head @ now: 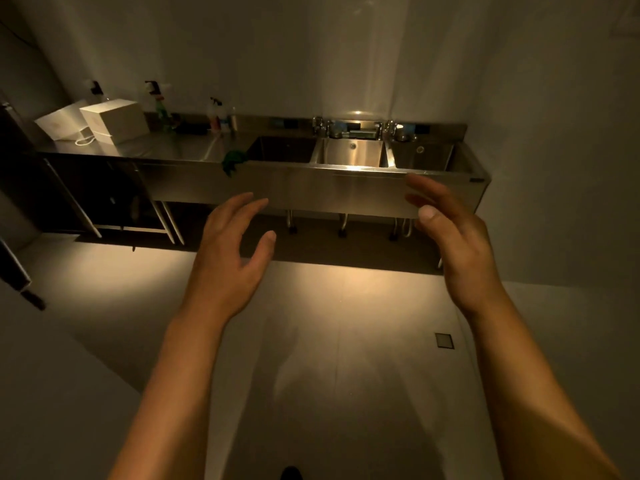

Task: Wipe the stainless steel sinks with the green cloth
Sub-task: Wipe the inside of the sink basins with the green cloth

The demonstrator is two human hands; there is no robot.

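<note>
**Both hands empty; cloth straight ahead of your left**

Your left hand (230, 244) is open, with the fingers spread and loosely bent, and it holds nothing. Your right hand (450, 237) is also open and empty, its palm turned inward. Both hover in the air, touching nothing and well short of the counter (173, 148).

The cloth (233, 161) lies almost dead ahead of your left hand and well apart from it. From your right hand it is ahead and far off to the left, so your left is the nearer one. The cloth sits bunched on the counter's front edge with a tail hanging down the front. It shows no clear long axis beyond that drop.

Just right of the cloth, three sinks (346, 167) run side by side. The first begins beside the cloth, the middle one lies ahead between your hands, and the last is ahead of your right.

I judge the wiping not yet begun. Taking the cloth looks like a forward reach with your left, and you likely need to move closer first.
</note>
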